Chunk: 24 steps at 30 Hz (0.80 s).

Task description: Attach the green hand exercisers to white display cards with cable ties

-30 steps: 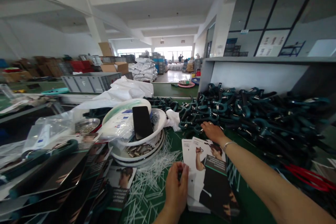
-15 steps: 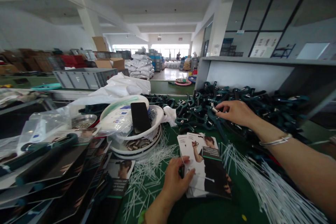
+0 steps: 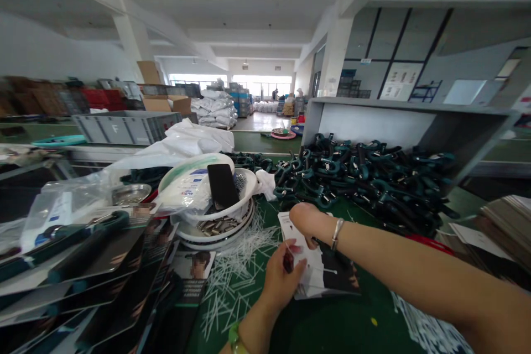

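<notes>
My left hand (image 3: 284, 274) is curled round the left edge of a stack of printed cards (image 3: 314, 279), thumb on top. A white cable tie (image 3: 329, 271) lies across the top card, and its thin loop curves up by my left index finger. My right hand (image 3: 309, 222) is over the upper part of the cards, its fingers mostly hidden behind the hand and wrist. Beneath it shows part of a dark green hand grip exerciser (image 3: 341, 259). A large pile of the same exercisers (image 3: 365, 177) lies beyond, in front of a grey shelf.
Loose cable ties (image 3: 232, 271) are spread left of the cards, with another bundle (image 3: 431, 326) at right. White basins (image 3: 253, 191) hold metal parts and a black phone (image 3: 223, 185). Carded exercisers (image 3: 95, 271) are stacked at left; more cards (image 3: 504, 232) stand at right.
My right hand has come from the exerciser pile down and left to the cards, bringing an exerciser. My left hand stays at the card edge. The view has turned slightly right.
</notes>
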Motion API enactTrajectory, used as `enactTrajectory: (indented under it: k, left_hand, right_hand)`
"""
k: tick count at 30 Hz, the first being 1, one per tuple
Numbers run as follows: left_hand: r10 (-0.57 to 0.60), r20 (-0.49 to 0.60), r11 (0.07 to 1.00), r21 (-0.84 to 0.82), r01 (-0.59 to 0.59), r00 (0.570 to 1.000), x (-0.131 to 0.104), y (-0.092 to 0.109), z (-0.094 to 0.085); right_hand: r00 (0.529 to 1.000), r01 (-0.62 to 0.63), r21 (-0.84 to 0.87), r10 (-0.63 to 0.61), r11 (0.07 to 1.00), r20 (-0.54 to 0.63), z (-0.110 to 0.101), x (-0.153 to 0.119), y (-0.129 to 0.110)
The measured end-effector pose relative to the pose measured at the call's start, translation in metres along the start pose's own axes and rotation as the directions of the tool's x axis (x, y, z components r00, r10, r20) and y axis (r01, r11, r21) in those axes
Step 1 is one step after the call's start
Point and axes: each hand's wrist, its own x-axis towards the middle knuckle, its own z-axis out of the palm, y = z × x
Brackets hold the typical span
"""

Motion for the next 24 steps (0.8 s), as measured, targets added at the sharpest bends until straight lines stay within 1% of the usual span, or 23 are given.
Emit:
enactTrajectory:
  k: [1,2,3,5,8,9,11,12,13,14,15,16,18,21,22,23,24]
  left_hand:
    - [-0.028,-0.02,0.997,-0.072,0.027,0.999,0.001,-0.001,0.0]
    - [-0.056,-0.035,0.988,-0.149,0.05,0.998,0.003,-0.002,0.0]
    - [-0.082,-0.044,0.972,-0.222,0.07,0.996,0.004,-0.003,0.0]
    - [-0.122,-0.045,0.94,-0.325,0.101,0.992,0.005,-0.005,-0.001]
    - [-0.151,-0.027,0.923,-0.363,0.132,0.988,0.006,-0.004,-0.003]
    - [-0.156,-0.025,0.926,-0.352,0.137,0.988,0.006,-0.004,-0.003]
    - [-0.148,-0.018,0.945,-0.296,0.136,0.989,0.006,-0.002,-0.003]
    - [-0.136,-0.019,0.96,-0.25,0.127,0.991,0.006,-0.001,-0.003]
    - [-0.118,-0.016,0.974,-0.199,0.112,0.993,0.006,0.0,-0.003]
    - [-0.098,-0.011,0.984,-0.151,0.095,0.995,0.005,0.001,-0.003]
    - [-0.08,-0.002,0.99,-0.113,0.08,0.997,0.005,0.001,-0.003]
    - [-0.072,0.008,0.993,-0.09,0.072,0.997,0.004,0.002,-0.003]
    - [-0.078,0.03,0.991,-0.103,0.08,0.997,0.002,0.003,-0.003]
    - [-0.137,0.071,0.97,-0.193,0.149,0.988,0.004,0.007,-0.007]
    - [-0.164,0.097,0.966,-0.187,0.18,0.982,0.007,0.009,-0.01]
    - [-0.183,0.116,0.972,-0.126,0.197,0.976,0.012,0.013,-0.013]
    - [-0.194,0.126,0.98,-0.023,0.198,0.973,0.019,0.018,-0.017]
  right_hand:
    - [0.999,-0.012,-0.02,0.013,1.0,0.041,0.002,0.002,-0.003]
    - [0.998,-0.023,-0.032,0.025,0.999,0.058,0.002,0.002,-0.004]
    - [0.998,-0.031,-0.035,0.033,0.999,0.055,0.001,0.001,-0.001]
    - [0.999,-0.042,-0.024,0.043,0.999,0.016,-0.004,-0.005,0.011]
    - [0.996,-0.072,0.004,0.072,0.997,-0.056,-0.015,-0.029,0.043]
    - [0.996,-0.073,0.011,0.074,0.997,-0.052,-0.017,-0.04,0.053]
    - [1.0,-0.015,0.042,0.015,0.999,0.0,-0.013,-0.067,0.071]
    - [0.998,0.053,0.079,-0.056,0.995,0.029,-0.008,-0.081,0.076]
    - [0.989,0.141,0.132,-0.145,0.981,0.023,-0.001,-0.094,0.079]
    - [0.98,0.199,0.169,-0.201,0.965,-0.006,0.008,-0.106,0.08]
    - [0.972,0.234,0.19,-0.23,0.954,-0.043,0.017,-0.116,0.079]
    - [0.969,0.243,0.192,-0.231,0.951,-0.084,0.027,-0.124,0.078]
    - [0.965,0.241,0.168,-0.218,0.956,-0.146,0.043,-0.132,0.076]
    - [0.943,0.295,0.117,-0.269,0.948,-0.196,0.062,-0.135,0.08]
    - [0.932,0.319,0.101,-0.293,0.942,-0.213,0.067,-0.136,0.083]
    - [0.922,0.338,0.084,-0.312,0.937,-0.231,0.072,-0.137,0.085]
    - [0.911,0.354,0.067,-0.328,0.933,-0.249,0.077,-0.139,0.086]
